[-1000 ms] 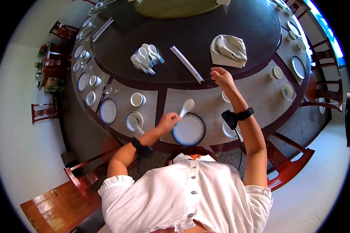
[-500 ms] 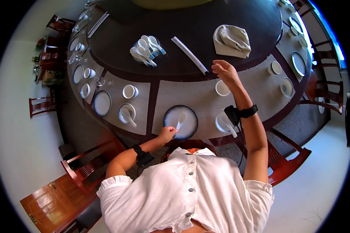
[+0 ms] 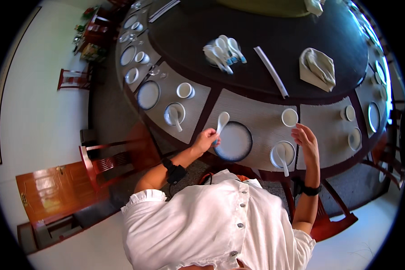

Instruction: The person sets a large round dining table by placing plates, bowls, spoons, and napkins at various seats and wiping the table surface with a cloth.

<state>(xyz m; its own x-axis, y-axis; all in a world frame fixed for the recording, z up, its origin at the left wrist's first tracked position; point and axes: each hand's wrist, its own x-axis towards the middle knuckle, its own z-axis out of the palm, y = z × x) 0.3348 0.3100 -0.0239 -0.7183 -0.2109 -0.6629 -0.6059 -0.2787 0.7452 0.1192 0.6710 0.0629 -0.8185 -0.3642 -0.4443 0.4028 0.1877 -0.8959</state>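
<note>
My left hand [image 3: 204,141] grips the handle of a white soup spoon [image 3: 222,120], its bowl pointing up and away from me. Behind it lies a round blue-rimmed plate [image 3: 234,142] on a grey placemat [image 3: 261,111]. My right hand [image 3: 306,138] is empty, its fingers spread, beside a white cup [image 3: 290,118]. Just nearer to me, a white bowl [image 3: 275,157] has a second soup spoon [image 3: 282,158] lying across it. More soup spoons [image 3: 224,50] are heaped on the dark turntable [image 3: 261,33], their handle ends blue.
A long white strip [image 3: 271,71] and a folded beige cloth [image 3: 317,69] lie on the turntable. The setting on the left has a plate [image 3: 148,95], a cup [image 3: 185,90] and a bowl with a spoon. Wooden chairs [image 3: 117,163] stand behind me on both sides.
My left hand has lifted the spoon from over the plate to its left edge. My right hand has drawn back from near the turntable to beside the cup. The view has shifted.
</note>
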